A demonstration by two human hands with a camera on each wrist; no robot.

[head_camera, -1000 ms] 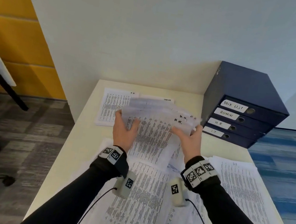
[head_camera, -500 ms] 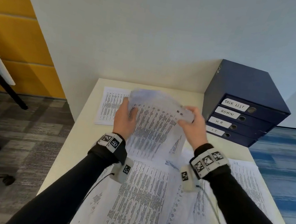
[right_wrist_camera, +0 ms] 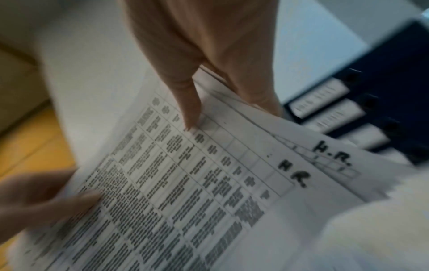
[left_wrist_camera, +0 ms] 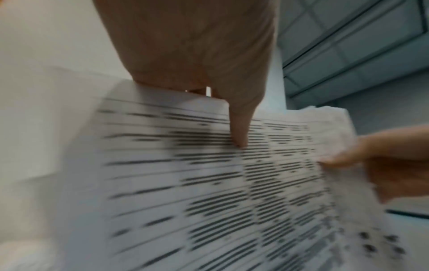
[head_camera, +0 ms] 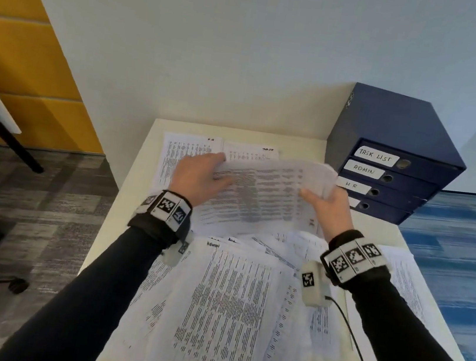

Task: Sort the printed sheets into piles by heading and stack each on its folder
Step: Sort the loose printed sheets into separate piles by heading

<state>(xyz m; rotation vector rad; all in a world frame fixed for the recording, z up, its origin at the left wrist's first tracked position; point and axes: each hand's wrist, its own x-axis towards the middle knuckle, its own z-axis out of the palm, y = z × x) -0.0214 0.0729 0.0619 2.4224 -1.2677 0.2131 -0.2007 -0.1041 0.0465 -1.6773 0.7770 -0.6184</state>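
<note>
Both hands hold one bundle of printed sheets (head_camera: 266,190) nearly flat above the far part of the table. My left hand (head_camera: 217,168) grips its left edge, thumb on top and fingers beneath. My right hand (head_camera: 317,197) grips its right edge. In the right wrist view the top sheets (right_wrist_camera: 209,174) are headed "H.R." in hand lettering. The left wrist view shows my thumb (left_wrist_camera: 239,128) pressed on the blurred print. Dark blue folders (head_camera: 390,184) labelled TASK LIST, ADMIN and HR are stacked at the back right; the lowest label is partly hidden.
Two sheets lie flat at the far edge of the table, one headed HR (head_camera: 186,154), one headed Task List (head_camera: 253,151). A loose heap of printed sheets (head_camera: 227,302) covers the near middle. Another pile (head_camera: 403,285) lies at the right. The table's left edge (head_camera: 113,223) drops to carpet.
The fanned sheets have been drawn together into one bundle. Both hands have carried it forward and tipped it down towards flat over the far sheets.
</note>
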